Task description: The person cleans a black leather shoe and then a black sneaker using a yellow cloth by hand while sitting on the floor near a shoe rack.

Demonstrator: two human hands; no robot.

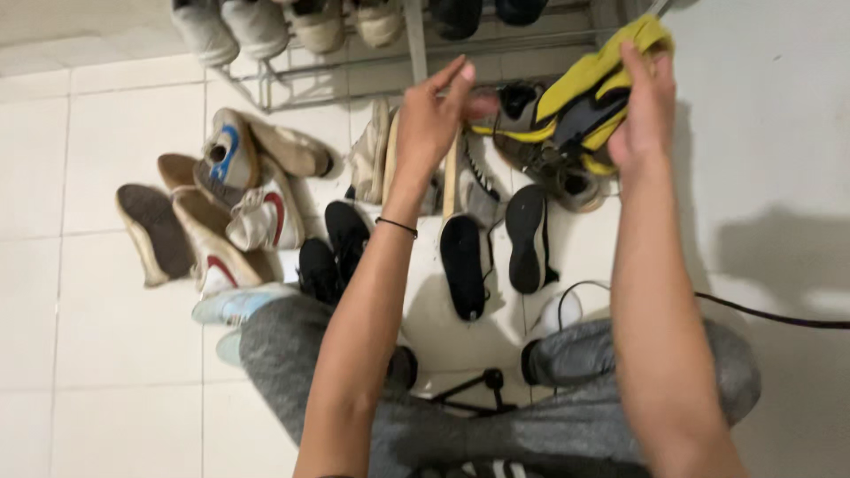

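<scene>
Lying leftmost on the tiles, a pile of white sneakers [239, 195] sits well apart from both hands. Left hand [434, 119] hovers with fingers [456, 75] spread and loosely curled, touching nothing; black shoes [496, 252] lie below its wrist. Right hand [642, 111] holds a yellow shoe [589, 97], fingers pressed together over its top edge, raised before the rack [407, 53].

floor: white tiles [106, 354] | wall: plain white [779, 133] | furniture: metal shoe rack [416, 44]
</scene>
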